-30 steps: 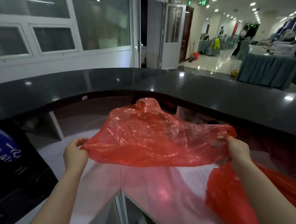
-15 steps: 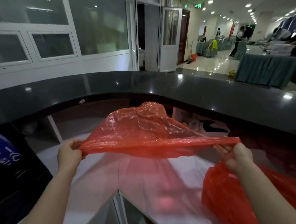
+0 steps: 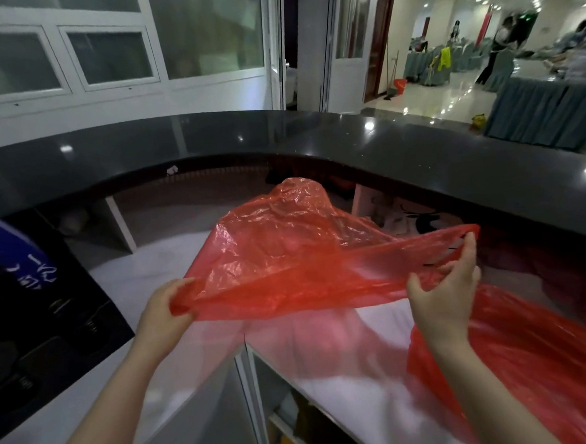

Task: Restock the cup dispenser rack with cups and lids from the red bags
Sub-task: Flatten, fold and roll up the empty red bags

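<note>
Hands at mid-frame stretch a thin translucent red plastic bag [image 3: 297, 252]: my left hand [image 3: 162, 315] clenches one edge, my right hand [image 3: 446, 288] pinches the other, apparently flattening it, a second crumpled red bag [image 3: 533, 361] lying lower right on the white counter [image 3: 345, 376].
</note>
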The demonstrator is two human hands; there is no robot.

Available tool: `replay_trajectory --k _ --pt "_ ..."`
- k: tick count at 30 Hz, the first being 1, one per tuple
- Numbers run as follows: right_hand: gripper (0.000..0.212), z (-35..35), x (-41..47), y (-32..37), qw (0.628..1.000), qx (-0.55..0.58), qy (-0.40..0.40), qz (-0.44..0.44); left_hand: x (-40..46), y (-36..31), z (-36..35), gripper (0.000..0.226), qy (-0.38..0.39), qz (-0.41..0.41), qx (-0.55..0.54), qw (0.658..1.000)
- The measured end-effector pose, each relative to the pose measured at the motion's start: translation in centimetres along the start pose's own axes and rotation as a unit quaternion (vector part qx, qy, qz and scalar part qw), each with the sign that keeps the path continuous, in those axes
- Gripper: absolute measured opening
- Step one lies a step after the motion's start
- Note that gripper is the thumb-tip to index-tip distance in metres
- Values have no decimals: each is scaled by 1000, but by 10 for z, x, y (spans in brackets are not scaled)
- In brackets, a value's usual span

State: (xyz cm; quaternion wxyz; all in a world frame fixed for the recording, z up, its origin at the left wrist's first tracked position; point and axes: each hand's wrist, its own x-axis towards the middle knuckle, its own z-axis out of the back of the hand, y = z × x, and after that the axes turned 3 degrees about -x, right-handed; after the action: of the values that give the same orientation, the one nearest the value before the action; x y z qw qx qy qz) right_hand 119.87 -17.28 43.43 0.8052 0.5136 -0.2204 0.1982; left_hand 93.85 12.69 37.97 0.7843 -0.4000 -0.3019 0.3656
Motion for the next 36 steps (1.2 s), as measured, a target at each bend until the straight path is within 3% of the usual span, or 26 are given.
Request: replay_trajectory --k 3,6,8,10,14,20,24,27,33,36 --pt "76 -7 -14 6 987 -74 27 141 -6 4 -2 53 0 7 94 996" --pt "59 -25 -17 6 941 -197 134 242 -11 5 -6 46 -22 6 117 993" --pt "51 -34 -20 3 898 -272 221 267 -12 6 -7 46 -34 0 123 992" --pt "49 -40 -26 -5 869 -307 253 294 -14 9 -7 49 -31 -5 140 990" --pt "68 -48 -32 -19 860 -339 258 280 -18 16 -7 57 -16 -20 188 982" --pt "56 -71 -41 -19 796 -372 363 310 -20 22 -28 76 98 -159 356 916" --pt "62 -90 -67 -5 816 -335 347 319 -17 34 -48 72 165 -134 383 899" --pt "64 -110 -88 13 829 -298 317 353 -17 45 -55 64 166 -136 361 908" --pt "48 -167 -123 33 829 -263 319 376 -20 62 -56 76 93 -189 300 930" --pt "28 -186 -133 33 835 -266 288 387 -19 72 -51 87 61 -131 292 946"
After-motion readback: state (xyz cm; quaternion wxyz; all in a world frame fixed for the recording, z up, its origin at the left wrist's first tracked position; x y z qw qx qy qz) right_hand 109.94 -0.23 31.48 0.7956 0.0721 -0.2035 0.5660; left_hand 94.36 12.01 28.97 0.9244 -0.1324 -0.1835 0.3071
